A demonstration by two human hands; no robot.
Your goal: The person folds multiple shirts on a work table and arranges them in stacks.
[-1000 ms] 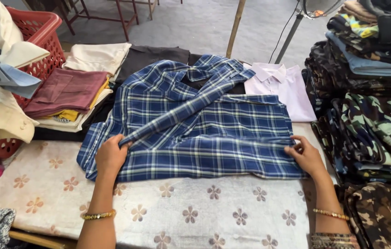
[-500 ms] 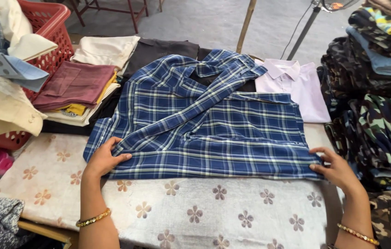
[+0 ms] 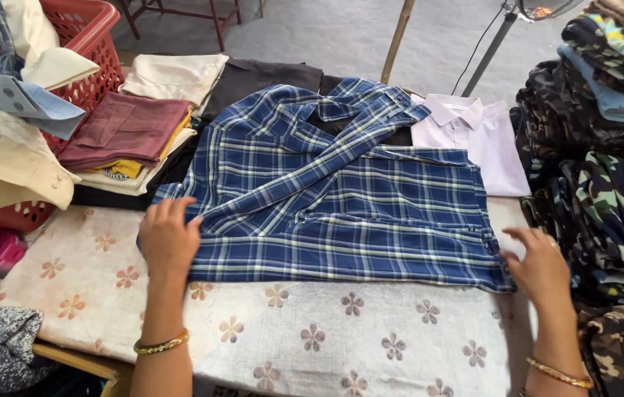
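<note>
Flower-printed cloth (image 3: 371, 345) lies bare along the table's near edge, where a folded blue plaid shirt (image 3: 341, 213) sits hemmed by garment stacks, the left hand (image 3: 168, 239) flat and unclenched on its left edge, the right hand (image 3: 543, 268) open, seemingly just off its right corner.

The blue plaid shirt (image 3: 341, 198) was soft woven cloth, matt, with faint creases. The table (image 3: 371, 338) wore a pale, slightly textured cloth printed with tan flowers. The red basket (image 3: 87, 33) was hard latticed plastic with a dull sheen. The bangle (image 3: 161, 344) on the left wrist shone like polished metal. The camouflage stack (image 3: 613, 213) looked like heavier, matt cloth.
</note>
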